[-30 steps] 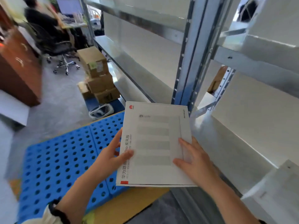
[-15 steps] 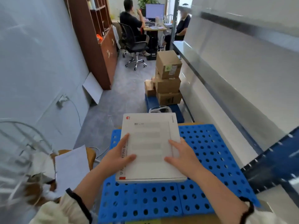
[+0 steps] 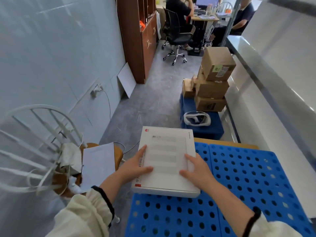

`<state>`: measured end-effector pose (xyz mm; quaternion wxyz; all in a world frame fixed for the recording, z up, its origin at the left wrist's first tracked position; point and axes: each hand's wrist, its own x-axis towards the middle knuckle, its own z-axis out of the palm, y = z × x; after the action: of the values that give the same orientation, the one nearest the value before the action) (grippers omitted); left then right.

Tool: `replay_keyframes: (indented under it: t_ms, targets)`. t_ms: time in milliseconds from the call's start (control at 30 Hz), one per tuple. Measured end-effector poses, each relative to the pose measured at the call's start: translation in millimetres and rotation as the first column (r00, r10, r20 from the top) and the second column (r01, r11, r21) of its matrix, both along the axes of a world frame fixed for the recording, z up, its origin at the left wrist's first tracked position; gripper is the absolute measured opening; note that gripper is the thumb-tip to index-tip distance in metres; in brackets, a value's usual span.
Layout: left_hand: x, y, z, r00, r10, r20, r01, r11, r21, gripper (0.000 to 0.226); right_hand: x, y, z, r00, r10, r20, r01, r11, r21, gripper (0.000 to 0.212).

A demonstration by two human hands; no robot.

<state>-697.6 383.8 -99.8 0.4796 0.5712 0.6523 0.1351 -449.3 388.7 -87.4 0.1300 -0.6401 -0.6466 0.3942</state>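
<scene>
Gripping white box (image 3: 166,159), left hand (image 3: 135,168), right hand (image 3: 196,173)

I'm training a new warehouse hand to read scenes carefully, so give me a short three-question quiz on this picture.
1. True or false: only the left hand holds the flat white cardboard box, while the right hand hangs free.
2. What is piled farther down the aisle, beyond the box?
A. stacked brown cardboard boxes
B. red plastic buckets
C. green glass bottles
3. Fill in: the white paper sheet lies on the seat of a white-backed ____.

Key
1. False: both hands hold it.
2. A
3. chair
</scene>
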Motion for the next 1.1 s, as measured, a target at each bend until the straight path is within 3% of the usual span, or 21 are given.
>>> replay_keyframes:
  t_ms: [467, 1100]
  targets:
    - [6, 21, -38, 0.999, -0.043, -0.012, 0.042, 0.999, -0.035, 0.094, 14, 14, -36, 0.999, -0.017, -0.04, 0.016, 1.0, -0.011, 0.073]
    - [12, 19, -34, 0.999, -0.025, 0.034, 0.028, 0.996, -0.09, 0.094, 16, 16, -44, 0.999, -0.007, -0.033, 0.005, 0.999, -0.052, 0.075]
